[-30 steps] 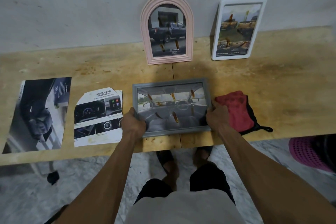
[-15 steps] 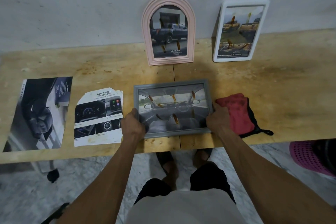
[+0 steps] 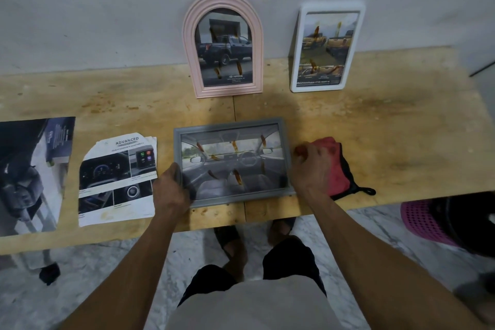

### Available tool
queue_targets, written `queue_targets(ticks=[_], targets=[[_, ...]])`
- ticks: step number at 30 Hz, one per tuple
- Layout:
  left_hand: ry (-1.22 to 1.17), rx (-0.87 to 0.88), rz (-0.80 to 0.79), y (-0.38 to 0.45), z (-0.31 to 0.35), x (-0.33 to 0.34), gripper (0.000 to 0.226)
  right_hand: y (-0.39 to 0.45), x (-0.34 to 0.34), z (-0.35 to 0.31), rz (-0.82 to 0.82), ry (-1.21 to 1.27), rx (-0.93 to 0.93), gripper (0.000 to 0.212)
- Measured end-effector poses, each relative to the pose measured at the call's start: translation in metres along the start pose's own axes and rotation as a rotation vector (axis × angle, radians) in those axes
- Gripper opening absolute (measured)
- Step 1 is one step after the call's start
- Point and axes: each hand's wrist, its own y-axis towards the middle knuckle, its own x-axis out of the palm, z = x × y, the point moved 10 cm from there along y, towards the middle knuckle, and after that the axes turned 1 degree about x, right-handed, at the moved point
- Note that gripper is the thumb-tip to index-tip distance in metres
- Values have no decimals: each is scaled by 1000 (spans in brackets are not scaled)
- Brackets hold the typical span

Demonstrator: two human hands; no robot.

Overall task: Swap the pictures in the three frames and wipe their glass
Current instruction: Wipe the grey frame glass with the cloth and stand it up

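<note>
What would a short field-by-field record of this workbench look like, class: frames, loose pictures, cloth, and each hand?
Lying flat: grey rectangular frame, smeared glass, car-interior picture
Leaning on wall: pink arched frame; white rectangular frame, both smeared
Loose pictures: white dashboard printout; dark glossy car print, left of the grey frame
Cloth: red cloth with black trim, right of the grey frame
Left hand: grip on the grey frame's left edge
Right hand: reaching onto the red cloth, off the frame
Surface: worn plywood bench

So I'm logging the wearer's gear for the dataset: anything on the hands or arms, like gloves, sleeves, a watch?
Nothing. The left hand and right hand are bare, with no gloves, rings or watch, and both forearms are uncovered up to the picture's bottom edge, so no sleeves show.
</note>
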Motion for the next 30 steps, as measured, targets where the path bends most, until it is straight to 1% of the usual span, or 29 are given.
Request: queue_targets(ticks=[2,3,5,6,7,8,11,13,16,19,21,23,25,27,29,30], targets=[[0,8,3,-1,0,-1,27,4,-17,11,31,-139,40,43],[0,9,4,0,1,-1,28,8,-17,23,-11,-196,77,52],[-6,3,4,-1,0,-2,29,11,-5,48,-187,-245,151,68],[-6,1,2,-1,1,-1,28,10,3,60,-266,-271,166,73],[-4,2,0,-1,0,-1,27,9,9,66,-304,-306,157,74],[-4,7,3,-1,0,-1,27,9,12,68,-305,-341,134,73],[-2,9,15,-1,-1,-2,28,7,11,60,-205,-437,56,66],[11,10,16,-1,1,-1,30,3,12,51,-142,-433,7,59],[-10,-6,19,0,-3,0,30,1,17,39,-117,-313,-47,49],[-6,2,53,7,-9,2,18,13,4,37,-63,-115,-1,36],[5,65,105,13,-9,-2,13,22,-10,28,12,3,-4,32],[60,179,177,18,-4,-9,4,28,-18,10,52,38,-82,36],[140,261,217,24,-4,-12,25,30,-19,-11,49,30,-158,39],[198,262,206,36,-11,-12,43,30,-11,-29,29,15,-176,36],[276,238,130,46,-21,-3,56,27,1,-47,26,-19,-215,34],[307,233,97,50,-25,2,59,25,9,-54,27,-46,-240,34]])
